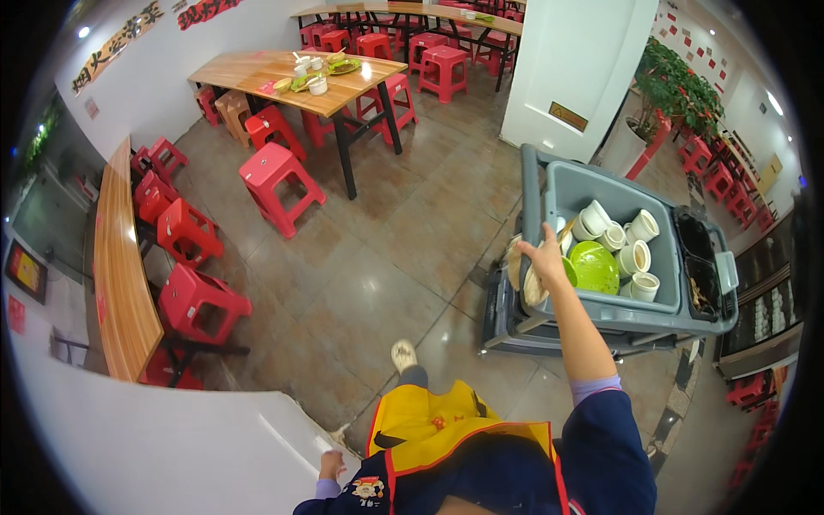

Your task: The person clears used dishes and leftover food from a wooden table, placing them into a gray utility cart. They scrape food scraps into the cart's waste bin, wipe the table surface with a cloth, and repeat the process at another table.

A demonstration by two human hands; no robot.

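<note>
My right hand [546, 259] grips the grey handle [532, 219] of a bussing cart [599, 314], my arm stretched out to the right. A grey plastic tub [663, 291] rides on top. Inside lie several white cups [634, 257], some tipped over, and a lime-green plate [593, 267]. Pale round woven-looking pieces [535, 286] hang by the handle below my fingers. Low beside my body, next to a white wall, my left hand [333, 463] is loosely curled, and its fingers are too small to read clearly.
Ahead, a wooden table [257, 67] bears green plates [344, 66] and white cups [317, 85]. A red plastic stool [277, 180] juts into the tiled floor [360, 257]. A long wooden counter [119, 277] lines the left. Beyond the cart stand a white pillar [566, 71] and a potted plant [679, 84].
</note>
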